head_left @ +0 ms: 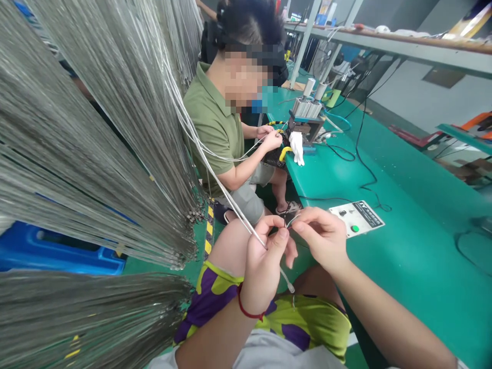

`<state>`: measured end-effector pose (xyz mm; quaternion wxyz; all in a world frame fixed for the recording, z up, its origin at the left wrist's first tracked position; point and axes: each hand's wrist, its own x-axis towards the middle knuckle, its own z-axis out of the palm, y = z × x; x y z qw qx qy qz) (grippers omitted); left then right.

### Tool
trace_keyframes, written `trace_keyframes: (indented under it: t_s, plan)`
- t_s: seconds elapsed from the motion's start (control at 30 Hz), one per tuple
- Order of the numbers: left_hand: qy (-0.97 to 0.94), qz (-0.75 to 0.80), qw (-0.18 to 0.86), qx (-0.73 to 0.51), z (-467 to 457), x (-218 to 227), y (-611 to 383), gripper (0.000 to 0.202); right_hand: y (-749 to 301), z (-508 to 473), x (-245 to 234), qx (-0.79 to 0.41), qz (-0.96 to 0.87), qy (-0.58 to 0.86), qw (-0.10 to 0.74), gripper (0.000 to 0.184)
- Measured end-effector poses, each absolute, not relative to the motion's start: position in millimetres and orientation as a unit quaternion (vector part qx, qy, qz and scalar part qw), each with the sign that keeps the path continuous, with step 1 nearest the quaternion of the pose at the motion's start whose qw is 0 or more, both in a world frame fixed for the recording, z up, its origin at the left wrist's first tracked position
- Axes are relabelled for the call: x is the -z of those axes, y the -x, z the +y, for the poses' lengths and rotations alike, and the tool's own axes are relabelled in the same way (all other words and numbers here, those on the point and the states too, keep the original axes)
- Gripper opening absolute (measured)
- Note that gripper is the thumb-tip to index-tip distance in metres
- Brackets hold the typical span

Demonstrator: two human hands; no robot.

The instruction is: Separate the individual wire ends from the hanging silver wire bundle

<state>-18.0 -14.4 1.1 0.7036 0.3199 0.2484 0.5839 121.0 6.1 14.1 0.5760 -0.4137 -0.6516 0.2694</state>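
My left hand (267, 251) is closed around a pale grey cable (234, 207), with thumb and index finger pinched near its thin end wires. One cable end with a small tip (291, 288) hangs below that palm. Close beside it, my right hand (323, 236) pinches a thin whitish wire (292, 220) between thumb and index finger. The fingertips of both hands almost meet above my lap. A short dark strand shows at the left fingertips; its kind is too small to make out. The cable runs up and left toward the hanging bundles.
Thick bundles of grey cables (96, 128) hang at the left, above a blue plastic stool (57, 251). A co-worker (217, 123) handles cable by a pneumatic press (305, 120). On the green table (415, 277) lie a control panel with a green button (357, 218) and black cords (363, 148).
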Motion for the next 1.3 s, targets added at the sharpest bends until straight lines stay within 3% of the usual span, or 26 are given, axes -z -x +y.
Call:
trace_keyframes:
  t_s: [0.13,0.3,0.6,1.0,1.17,1.3]
  plan:
    - [-0.32,0.241,0.704,-0.586,-13.8,2.7,16.2,0.025,-112.7,7.7,-8.1,-0.387,-0.545,0.435,0.603,0.018]
    - [-0.302,0.222,0.705,-0.602,-11.9,-0.6,17.9,0.02,-104.9,7.0,6.3,-0.47,-0.493,0.428,0.593,0.016]
    - [-0.282,0.194,0.713,-0.612,-11.1,0.1,18.1,0.016,-100.5,4.5,3.8,-0.544,-0.451,0.43,0.562,0.014]
    - [-0.312,0.16,0.74,-0.575,-7.1,5.1,19.6,0.02,-106.7,9.2,-22.6,-0.542,-0.499,0.43,0.522,0.022]
    - [-0.344,0.222,0.694,-0.592,-5.8,8.4,16.7,0.021,-105.6,1.9,-19.6,-0.501,-0.508,0.374,0.592,0.011]
    - [-0.388,0.248,0.648,-0.606,-3.2,12.6,18.5,0.017,-108.3,-0.8,-17.0,-0.429,-0.527,0.416,0.603,0.007]
